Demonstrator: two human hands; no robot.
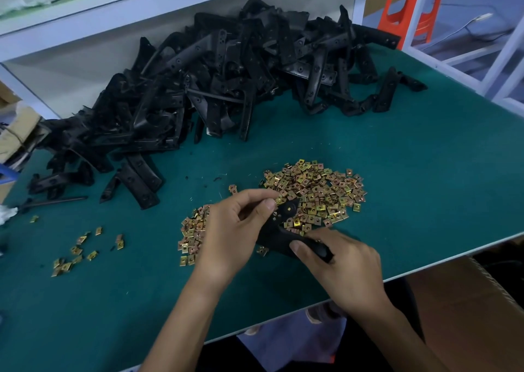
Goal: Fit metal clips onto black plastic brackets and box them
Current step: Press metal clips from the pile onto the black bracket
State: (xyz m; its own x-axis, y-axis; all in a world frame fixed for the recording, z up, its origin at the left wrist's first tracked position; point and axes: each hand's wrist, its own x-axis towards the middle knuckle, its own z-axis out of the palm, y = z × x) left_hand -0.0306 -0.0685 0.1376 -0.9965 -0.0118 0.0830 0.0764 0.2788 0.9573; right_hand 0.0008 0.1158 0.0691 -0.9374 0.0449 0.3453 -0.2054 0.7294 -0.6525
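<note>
Near the table's front edge, we hold one black bracket [276, 237] in both hands. Our right hand [346, 266] curls round its lower end, and our left hand [232, 229] pinches its upper end with bent fingers. Just beyond it a heap of brass-coloured clips [320, 190] lies on the green table [425, 173], with stray clips [76, 254] off to the left. Farther back, the pile of black brackets [215, 82] sits against the white shelf [113, 19].
</note>
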